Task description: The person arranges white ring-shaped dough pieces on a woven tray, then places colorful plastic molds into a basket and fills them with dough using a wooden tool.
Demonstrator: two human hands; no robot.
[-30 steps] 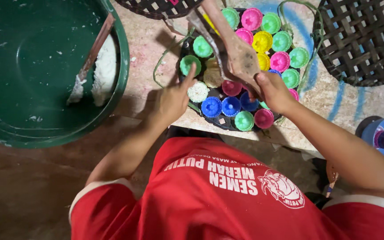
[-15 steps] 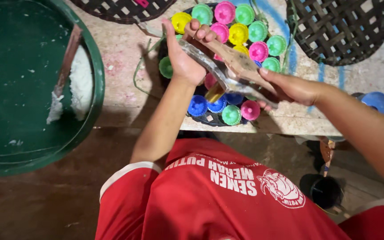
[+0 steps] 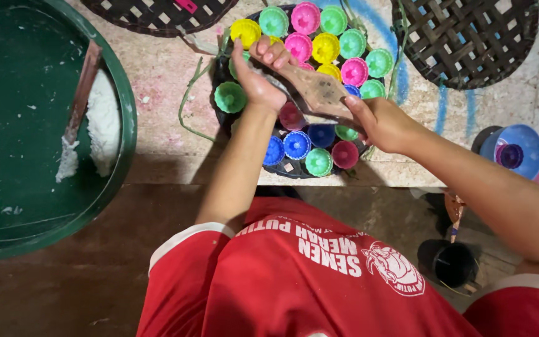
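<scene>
A round dark tray [image 3: 219,75] on the table holds several small fluted cup moulds [image 3: 319,161] in pink, yellow, green and blue. My right hand [image 3: 378,122] grips the handle end of a flat wooden paddle [image 3: 319,90] held over the tray. My left hand [image 3: 260,72] closes over the paddle's far end, fingers curled on the blade above the moulds. What lies under the left palm is hidden.
A big green basin [image 3: 123,106] at left holds white dough and a wooden stick [image 3: 82,93]. Dark woven trays lie at top left [image 3: 157,14] and top right [image 3: 469,37]. A blue cup stack [image 3: 519,146] sits at the right edge, a black cup [image 3: 449,265] below.
The view has drifted so the tray sits lower and more central. My left hand rose from the white-filled mould to the paddle's tip and stays there; my right hand keeps the handle.
</scene>
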